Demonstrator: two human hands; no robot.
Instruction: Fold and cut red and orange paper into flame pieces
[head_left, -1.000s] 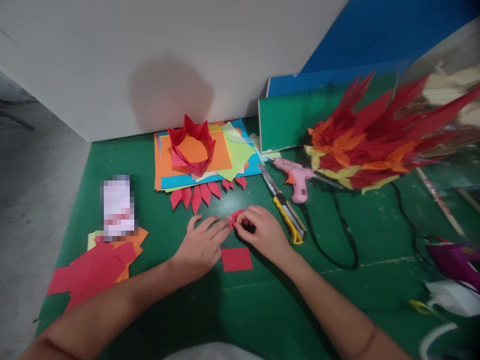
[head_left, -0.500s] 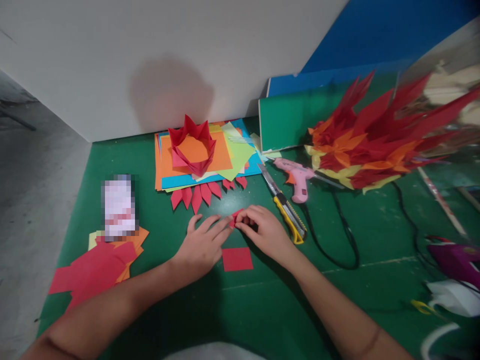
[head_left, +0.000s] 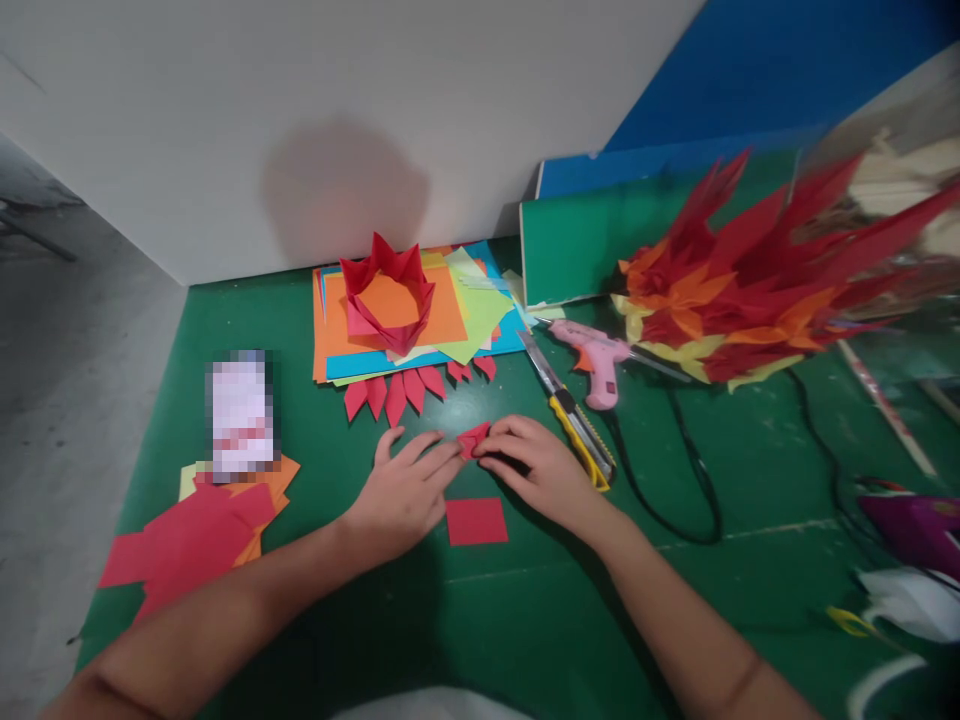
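Two bare hands are working at a small red fold in the middle of the green bench, well in from its left edge. The right hand is showing straighter fingers than a second ago, when they were curling tightly; now more of the fold is showing. Its thumb and forefinger are touching the right side, though whether they are gripping is impossible to tell. The left hand is lying as before, palm down, fingers spread and loose, tips resting at the fold's left end. A red card is lying unmoved just nearer the wearer. Toward the bench's far edge, a red crown is sitting on a paper stack; a cutter is lying to the right.
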